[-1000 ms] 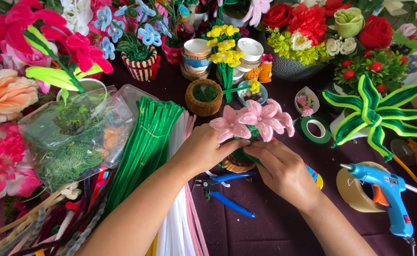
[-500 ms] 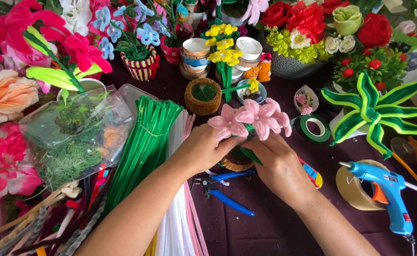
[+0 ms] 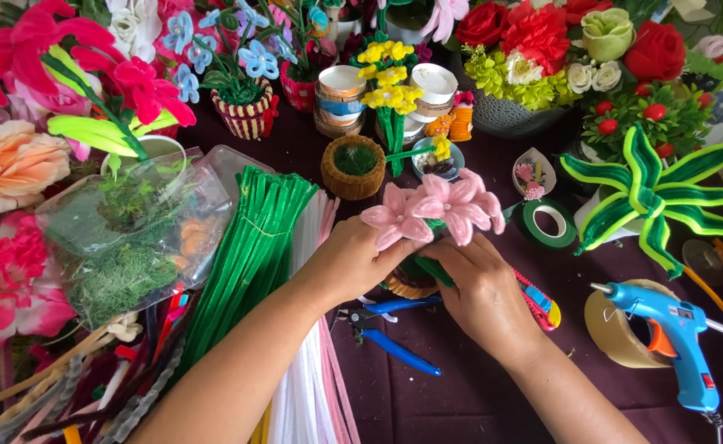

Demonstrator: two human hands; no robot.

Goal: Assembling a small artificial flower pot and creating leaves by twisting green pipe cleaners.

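Both hands meet at the centre of the dark purple table (image 3: 477, 395), over a small woven pot (image 3: 407, 285) that is mostly hidden beneath them. The left hand (image 3: 353, 263) is closed around the base of a cluster of pink pipe-cleaner flowers (image 3: 435, 210); three blooms can be counted, standing upright just above the fingers. The right hand (image 3: 481, 288) is closed from the other side on the green stem (image 3: 431, 270) below the blooms, fingers curled, touching the left hand's fingertips. One pair of blue-handled pliers (image 3: 390, 329) lies on the table directly below the hands, partly covered by the right wrist. One multicoloured tool (image 3: 538, 300) shows just beside the right hand; its kind cannot be told. One blue glue gun (image 3: 674, 333) rests on one roll of tan tape (image 3: 616, 333), well apart to the right. One roll of green floral tape (image 3: 549, 222) lies near the blooms, to their right. One bundle of green pipe cleaners (image 3: 250, 247) and one bundle of white pipe cleaners (image 3: 304, 386) lie beside the left forearm. One clear bag of green moss (image 3: 131, 247) sits at the left. One empty woven basket (image 3: 353, 166) stands behind the hands.
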